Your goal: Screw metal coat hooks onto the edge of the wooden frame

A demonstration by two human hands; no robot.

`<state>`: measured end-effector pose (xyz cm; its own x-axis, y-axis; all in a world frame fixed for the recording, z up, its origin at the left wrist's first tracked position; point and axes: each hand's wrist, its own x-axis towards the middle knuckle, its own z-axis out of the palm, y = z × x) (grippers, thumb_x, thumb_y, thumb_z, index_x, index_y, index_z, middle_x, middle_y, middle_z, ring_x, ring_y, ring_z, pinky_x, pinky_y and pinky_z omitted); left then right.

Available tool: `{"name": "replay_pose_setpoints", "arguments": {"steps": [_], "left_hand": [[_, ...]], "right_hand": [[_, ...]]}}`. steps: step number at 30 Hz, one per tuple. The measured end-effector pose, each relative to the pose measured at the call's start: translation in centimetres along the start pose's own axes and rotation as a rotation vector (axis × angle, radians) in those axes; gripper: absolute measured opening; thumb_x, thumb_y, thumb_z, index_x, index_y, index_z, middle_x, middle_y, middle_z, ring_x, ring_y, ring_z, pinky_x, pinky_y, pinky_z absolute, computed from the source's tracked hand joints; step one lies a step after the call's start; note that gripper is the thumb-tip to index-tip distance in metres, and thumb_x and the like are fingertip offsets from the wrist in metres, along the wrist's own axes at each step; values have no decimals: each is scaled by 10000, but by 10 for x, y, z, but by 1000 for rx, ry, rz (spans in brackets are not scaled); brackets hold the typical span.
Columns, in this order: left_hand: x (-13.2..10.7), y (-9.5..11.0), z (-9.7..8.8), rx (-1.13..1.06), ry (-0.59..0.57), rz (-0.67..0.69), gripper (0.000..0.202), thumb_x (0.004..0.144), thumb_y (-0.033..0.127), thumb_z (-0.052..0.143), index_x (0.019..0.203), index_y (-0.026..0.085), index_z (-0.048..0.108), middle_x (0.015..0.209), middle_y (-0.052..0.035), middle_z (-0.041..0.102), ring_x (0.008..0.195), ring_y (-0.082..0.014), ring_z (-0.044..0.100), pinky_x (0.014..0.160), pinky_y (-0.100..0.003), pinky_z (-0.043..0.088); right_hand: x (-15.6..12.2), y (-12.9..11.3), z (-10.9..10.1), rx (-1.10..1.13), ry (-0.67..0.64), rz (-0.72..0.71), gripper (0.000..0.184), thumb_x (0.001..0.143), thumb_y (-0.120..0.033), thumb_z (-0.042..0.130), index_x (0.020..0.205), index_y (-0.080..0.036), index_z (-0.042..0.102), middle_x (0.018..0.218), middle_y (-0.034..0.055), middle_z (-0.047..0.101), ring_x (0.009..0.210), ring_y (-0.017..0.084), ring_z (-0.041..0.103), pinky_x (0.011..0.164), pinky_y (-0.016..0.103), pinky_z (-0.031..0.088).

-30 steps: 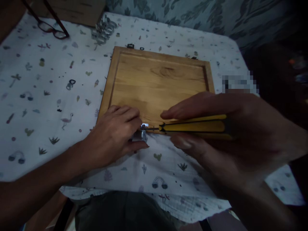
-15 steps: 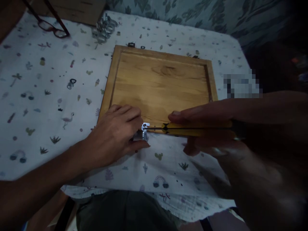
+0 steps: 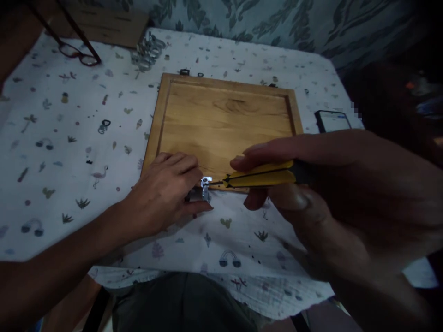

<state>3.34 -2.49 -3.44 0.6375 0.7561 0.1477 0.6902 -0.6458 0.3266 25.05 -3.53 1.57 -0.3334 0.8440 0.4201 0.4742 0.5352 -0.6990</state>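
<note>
A framed wooden panel [image 3: 224,124] lies flat on a patterned white cloth [image 3: 62,152]. At the panel's near edge my left hand [image 3: 166,193] is closed on a small metal bracket [image 3: 204,186], pressing it against the wood. My right hand [image 3: 332,198] grips a yellow and black screwdriver [image 3: 259,174] held nearly level. Its thin tip points left and meets the bracket. Most of the bracket is hidden under my left fingers.
Red-framed glasses [image 3: 74,50] and a heap of metal fittings [image 3: 147,48] lie at the far left of the table. A phone [image 3: 332,121] sits at the right edge. A wooden piece [image 3: 100,20] rests at the back. My lap is below the front edge.
My right hand has turned round the screwdriver handle, so more yellow shows now. The tip stays on the bracket. My left hand has kept its place. The view has shifted slightly.
</note>
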Motion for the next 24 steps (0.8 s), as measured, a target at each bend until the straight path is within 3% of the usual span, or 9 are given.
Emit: {"name": "replay_pose_setpoints", "arguments": {"steps": [7, 11, 14, 17, 20, 24], "left_hand": [[1, 0, 1, 9, -36, -16, 341, 847, 463, 669, 970, 145, 663, 1061, -118, 667, 1004, -299, 616, 845, -465, 478], [-1, -2, 0, -49, 7, -27, 449, 807, 556, 679, 987, 146, 643, 1080, -116, 659, 1002, -286, 612, 850, -452, 496], [-4, 2, -16, -174, 109, -103, 466, 836, 549, 649, 1114, 178, 605, 1135, -100, 635, 1035, -254, 613, 841, -397, 520], [-4, 17, -42, -295, 270, -145, 422, 899, 426, 621, 1261, 222, 545, 1150, -53, 642, 1060, -184, 622, 866, -331, 530], [3, 38, -64, -415, 385, -102, 331, 884, 321, 655, 1203, 264, 586, 1144, -9, 664, 1082, -179, 638, 939, -357, 538], [14, 53, -75, -389, 442, 9, 232, 884, 193, 639, 1101, 271, 611, 1044, 66, 726, 930, -122, 679, 863, -298, 540]], "right_hand": [[10, -2, 3, -14, 22, -108, 198, 905, -304, 642, 1057, -424, 682, 950, -62, 736, 669, 176, 706, 606, 327, 598], [13, -2, 5, 14, 10, -103, 163, 910, -297, 641, 1032, -391, 693, 944, -50, 734, 649, 170, 698, 609, 327, 590], [10, -2, 7, 27, 11, -44, 124, 904, -351, 652, 1017, -355, 702, 948, -22, 735, 643, 174, 695, 602, 328, 602], [7, -3, 11, 99, 49, -16, 152, 888, -329, 680, 1038, -320, 695, 993, -8, 727, 690, 172, 703, 632, 323, 621], [5, -2, 15, 167, 88, -73, 255, 849, -256, 727, 1095, -288, 667, 1091, 1, 703, 824, 173, 714, 714, 310, 630], [5, 0, 18, 248, 86, -96, 425, 806, -246, 772, 1190, -274, 593, 1102, 0, 694, 797, 158, 709, 658, 278, 627]]}}
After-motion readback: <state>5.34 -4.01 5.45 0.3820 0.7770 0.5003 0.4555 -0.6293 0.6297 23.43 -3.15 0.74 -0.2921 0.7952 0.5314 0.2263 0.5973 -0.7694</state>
